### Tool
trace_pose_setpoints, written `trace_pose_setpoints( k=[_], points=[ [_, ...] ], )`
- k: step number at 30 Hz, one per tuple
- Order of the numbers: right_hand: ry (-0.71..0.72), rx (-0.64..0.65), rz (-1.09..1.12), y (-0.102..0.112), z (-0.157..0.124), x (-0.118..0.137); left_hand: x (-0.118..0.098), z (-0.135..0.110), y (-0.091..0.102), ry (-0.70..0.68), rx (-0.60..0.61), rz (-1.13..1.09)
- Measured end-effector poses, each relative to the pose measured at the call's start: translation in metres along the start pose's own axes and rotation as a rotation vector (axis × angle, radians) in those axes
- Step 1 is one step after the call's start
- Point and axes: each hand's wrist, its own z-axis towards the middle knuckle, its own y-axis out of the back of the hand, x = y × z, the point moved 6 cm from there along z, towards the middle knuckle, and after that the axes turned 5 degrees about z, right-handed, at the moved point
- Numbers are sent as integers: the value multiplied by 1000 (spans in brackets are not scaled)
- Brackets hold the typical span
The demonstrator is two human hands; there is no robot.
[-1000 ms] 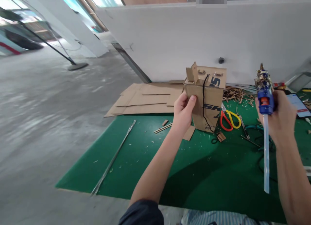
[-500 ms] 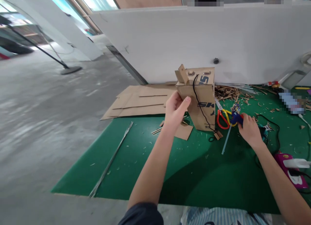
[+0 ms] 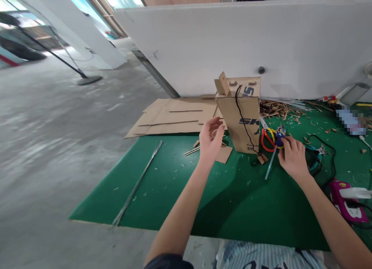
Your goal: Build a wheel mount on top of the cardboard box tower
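Note:
A tall cardboard box (image 3: pixel 240 121) with dark printed letters stands upright on the green table. A black cord (image 3: pixel 243 118) runs down its front to a small cardboard piece (image 3: pixel 262 158). Beside its left side, my left hand (image 3: pixel 211 139) is open with fingers apart, holding nothing. My right hand (image 3: pixel 293 156) lies by a blue glue gun (image 3: pixel 280 138), fingertips at its edge and fingers stretched out. A pale glue stick (image 3: pixel 270 166) sticks out from the gun. Scissors (image 3: pixel 266 139) with red and yellow handles lie between gun and box.
Flat cardboard sheets (image 3: pixel 174 118) lie behind on the left, a bundle of thin strips (image 3: pixel 138 183) nearer me. Cardboard scraps (image 3: pixel 276 109) are heaped behind the box. At the right are a phone (image 3: pixel 351 121), a pink power strip (image 3: pixel 347 205) and cables. A white partition (image 3: pixel 197 48) stands behind.
My left hand has let go of the box's left edge and opened beside it. My right hand has loosened from the glue gun, which is now on the table.

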Motion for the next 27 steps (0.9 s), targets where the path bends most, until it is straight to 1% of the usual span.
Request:
trace_pose_setpoints(
  k=[1, 2, 3, 5, 8, 10, 12, 16, 23, 27],
  points=[
    [57, 21, 34, 0, -2, 9, 8, -5, 2, 14, -33, 82],
    [114, 55, 55, -1, -5, 19, 14, -10, 2, 16, -37, 175],
    [162, 92, 58, -3, -7, 28, 20, -15, 0, 3, -10, 274],
    [212, 142, 50, -6, -11, 41, 26, -24, -7, -55, 90, 451],
    [204, 162, 43, -9, -13, 47, 28, -34, -20, -133, 235, 597],
    [182, 165, 41, -10, -13, 46, 27, -36, -25, -152, 270, 621],
    [169, 172, 40, -11, -12, 44, 26, -36, -25, -154, 258, 630],
    [166, 193, 50, -12, -12, 44, 26, -36, -20, -153, 182, 656],
    [138, 188, 88, -17, -15, 42, 27, -38, -14, -189, 79, 608],
    [103, 155, 82, -10, -14, 37, 31, -39, -11, -210, 42, 568]
  ],
)
